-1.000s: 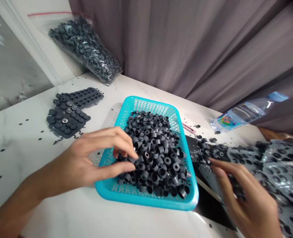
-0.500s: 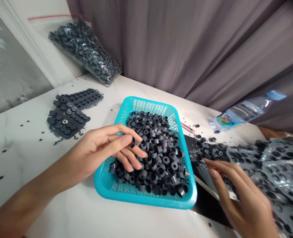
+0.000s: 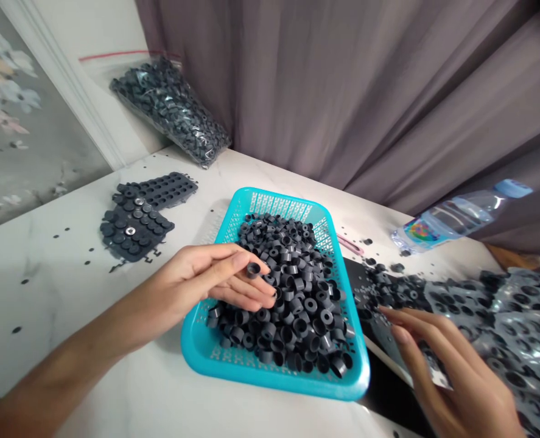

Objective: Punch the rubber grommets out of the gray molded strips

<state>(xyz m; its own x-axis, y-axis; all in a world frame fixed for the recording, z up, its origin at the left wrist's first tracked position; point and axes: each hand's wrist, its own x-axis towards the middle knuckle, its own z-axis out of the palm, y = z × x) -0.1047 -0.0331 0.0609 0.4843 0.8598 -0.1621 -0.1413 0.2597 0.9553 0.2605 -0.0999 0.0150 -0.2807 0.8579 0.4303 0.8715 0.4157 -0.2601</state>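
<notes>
My left hand [image 3: 226, 277] is over the near-left part of a turquoise basket [image 3: 274, 382]. Between its thumb and fingers it pinches a small dark grey plastic cap [image 3: 252, 270], hollow side showing. Below it, the basket holds a heap of similar grey caps [image 3: 292, 292], some with a hole in the middle. To the right, my right hand [image 3: 452, 359] hovers over a black board [image 3: 388, 380]. Its thumb and index fingertip are slightly apart, close to tiny clear bits [image 3: 369, 298] lying on the board. Nothing shows between those fingertips.
Grey sheets with round holes [image 3: 529, 310] and loose caps pile up at the right. A plastic bottle [image 3: 461, 216] lies behind them, near a pink tool [image 3: 350, 244]. Dark moulded sheets [image 3: 137, 234] lie at left; a filled zip bag [image 3: 173, 109] leans at the back.
The view has shifted slightly, so everything sits a little lower and further right. The cap in my left hand has turned, its opening facing more upward, and the lower fingers have drawn together.
</notes>
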